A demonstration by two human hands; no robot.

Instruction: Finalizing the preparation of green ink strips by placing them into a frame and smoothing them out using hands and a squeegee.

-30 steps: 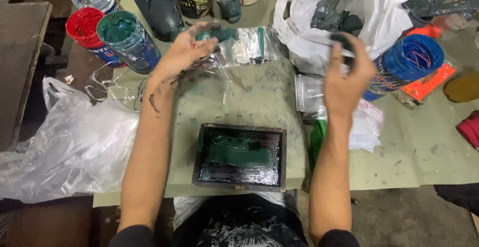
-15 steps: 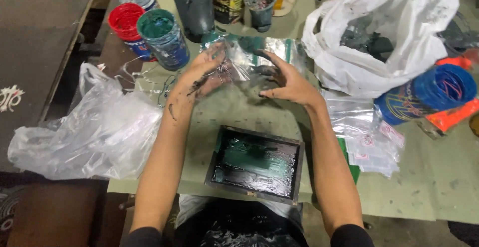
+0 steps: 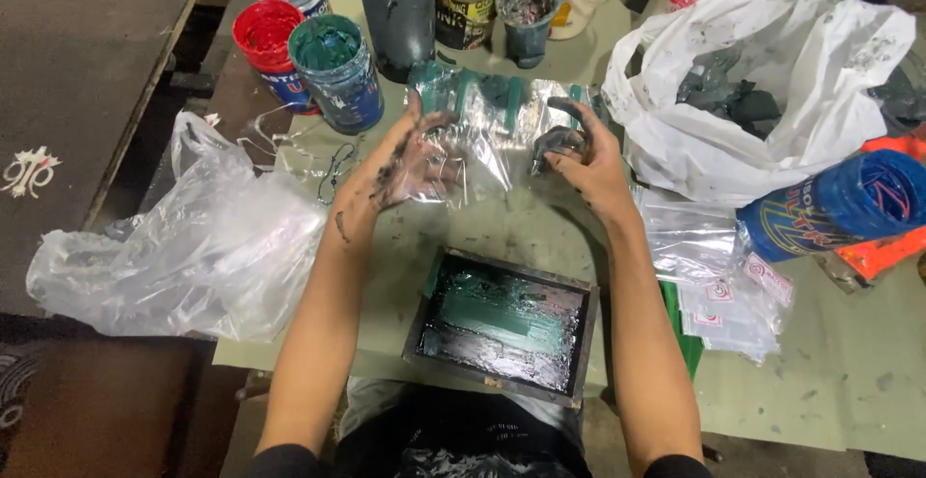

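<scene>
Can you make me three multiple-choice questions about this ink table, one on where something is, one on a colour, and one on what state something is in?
1. Where does the dark framed screen lie?
A. Between the person's forearms, at the near edge of the table
B. On top of the white bag
C. Left of the red ink tub

2. What colour is the ink in the open tub just right of the red ink tub?
A. Yellow
B. Green
C. White

3. How is the clear plastic sheet right now?
A. Folded inside the white bag
B. Lying flat under the screen
C. Gripped by both hands

Answers: 1 A, the frame sits between the arms near the table edge. 2 B, its open top shows green ink. 3 C, the left hand and right hand both grip it, ink-smeared.
</scene>
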